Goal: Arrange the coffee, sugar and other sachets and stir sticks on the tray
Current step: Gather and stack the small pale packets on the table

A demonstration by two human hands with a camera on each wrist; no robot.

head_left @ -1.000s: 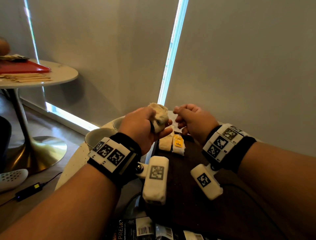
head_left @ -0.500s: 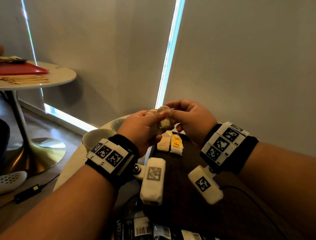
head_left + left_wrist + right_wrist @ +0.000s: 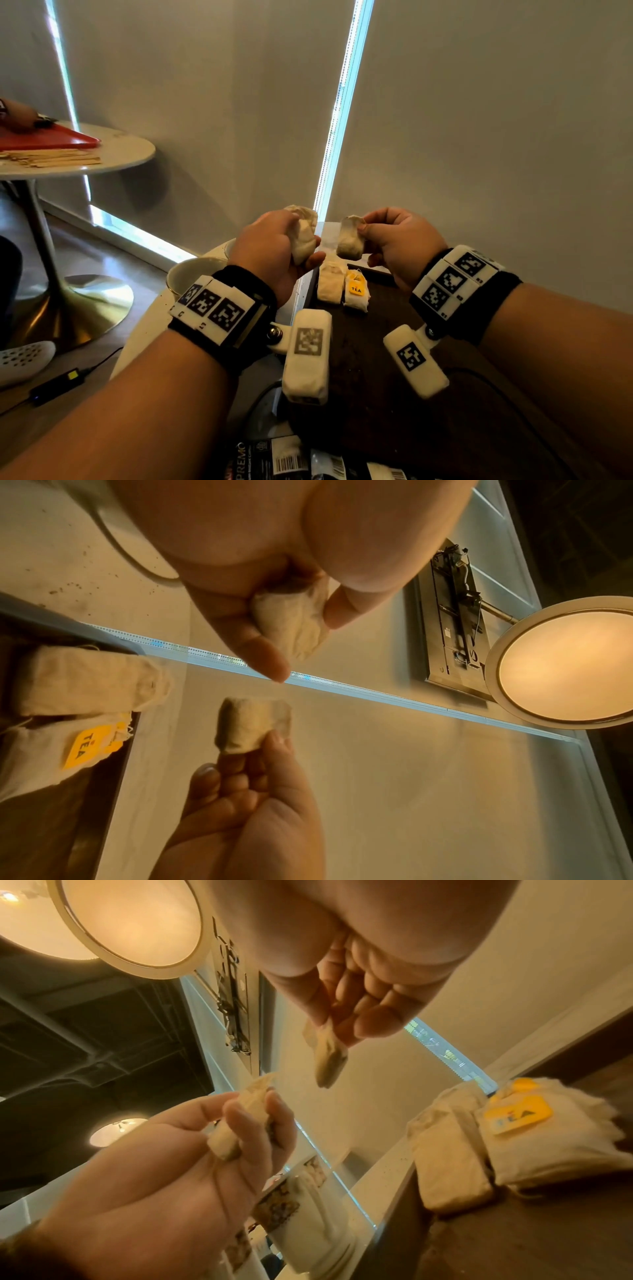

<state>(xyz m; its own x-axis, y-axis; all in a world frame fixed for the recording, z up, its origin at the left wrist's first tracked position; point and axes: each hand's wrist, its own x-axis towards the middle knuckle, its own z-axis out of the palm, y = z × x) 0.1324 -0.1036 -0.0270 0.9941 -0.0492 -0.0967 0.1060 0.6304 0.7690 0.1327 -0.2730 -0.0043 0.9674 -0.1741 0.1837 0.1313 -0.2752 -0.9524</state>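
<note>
My left hand [image 3: 294, 240] grips a small bundle of pale tea bags [image 3: 304, 234] above the far left corner of the dark wooden tray [image 3: 370, 404]. To its right, my right hand [image 3: 368, 231] pinches a single tea bag [image 3: 349, 240] by its top edge, so that it hangs free. The two hands are a short gap apart. Two tea bags lie side by side on the tray's far end: a plain one [image 3: 330, 282] and one with a yellow TEA tag [image 3: 356, 291]. The left wrist view shows the held bundle [image 3: 291, 623] and the single bag [image 3: 253, 723].
White cups [image 3: 195, 274] stand on the round table left of the tray. Black coffee sachets [image 3: 274, 459] lie at the near edge. A second round table at far left carries a red tray [image 3: 51, 138], wooden stir sticks [image 3: 51, 159] and another person's hand [image 3: 17, 114].
Half a second ago the hands met at the bundle. My right hand has pulled one tea bag out of it and the hands have drawn apart.
</note>
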